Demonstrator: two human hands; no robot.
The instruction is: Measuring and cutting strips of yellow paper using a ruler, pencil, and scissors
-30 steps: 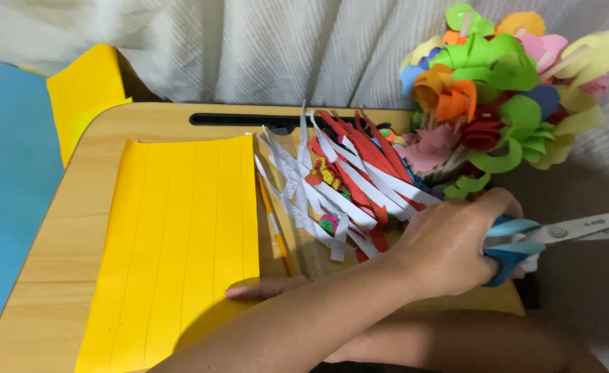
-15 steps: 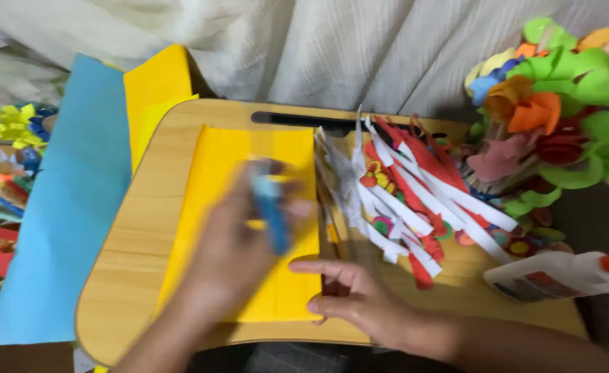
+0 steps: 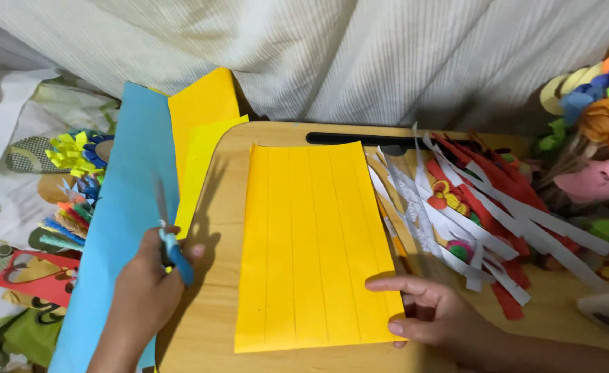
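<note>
Left hand (image 3: 146, 293) clenched round blue-handled scissors (image 3: 168, 238), blades up, clear of paper. Right hand (image 3: 432, 314) open, fingers flat, pinned lower right corner of lined yellow sheet (image 3: 311, 242) on wooden lap desk (image 3: 215, 324), likely steadying it. Cut strips (image 3: 484, 214) heaped just right.

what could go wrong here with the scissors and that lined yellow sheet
The left hand holds the scissors blades up beside the blue sheet, so they might snag or nick it. The right hand pins only the lower right edge of the yellow sheet, which could slip or skew off its ruled lines. The loose paper strips nearby could be swept off the wooden tray.
</note>
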